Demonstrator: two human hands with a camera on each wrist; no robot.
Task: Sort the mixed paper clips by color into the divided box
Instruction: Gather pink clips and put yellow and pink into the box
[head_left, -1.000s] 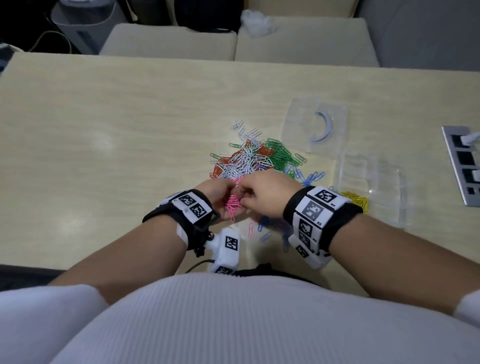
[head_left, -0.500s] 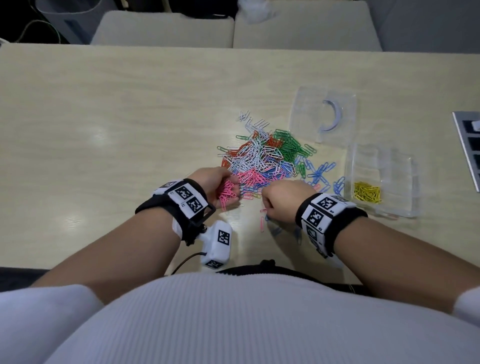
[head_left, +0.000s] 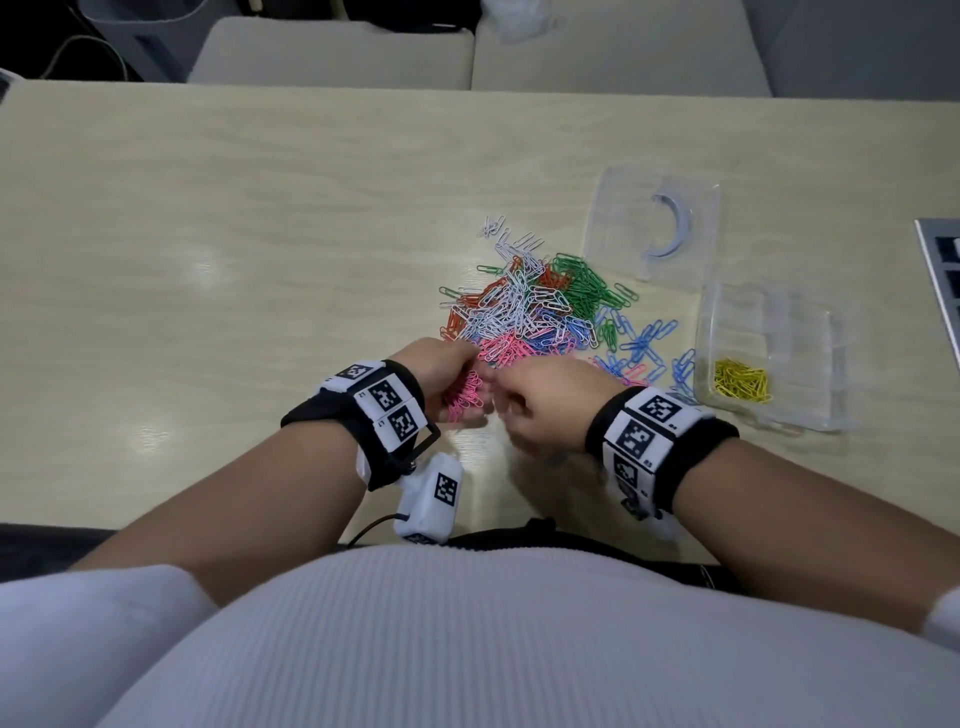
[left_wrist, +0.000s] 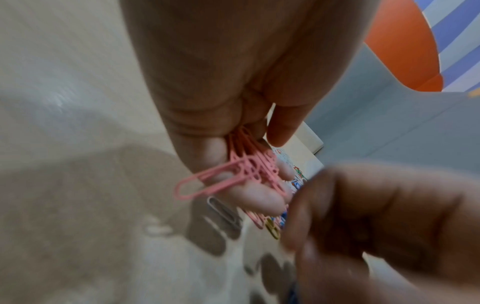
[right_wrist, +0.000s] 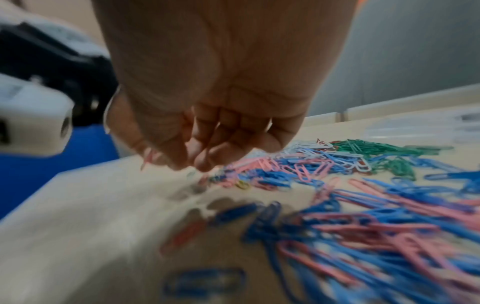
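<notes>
From the head view the left hand holds a bunch of pink clips at the near edge of the mixed pile on the counter; the left wrist view shows its grip curled round them. The right hand has its fingers curled, and whether they pinch anything cannot be told. Yellow clips lie in the divided box

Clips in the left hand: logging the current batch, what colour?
Pink clips, held by the left hand; clearest in the left wrist view.
</notes>
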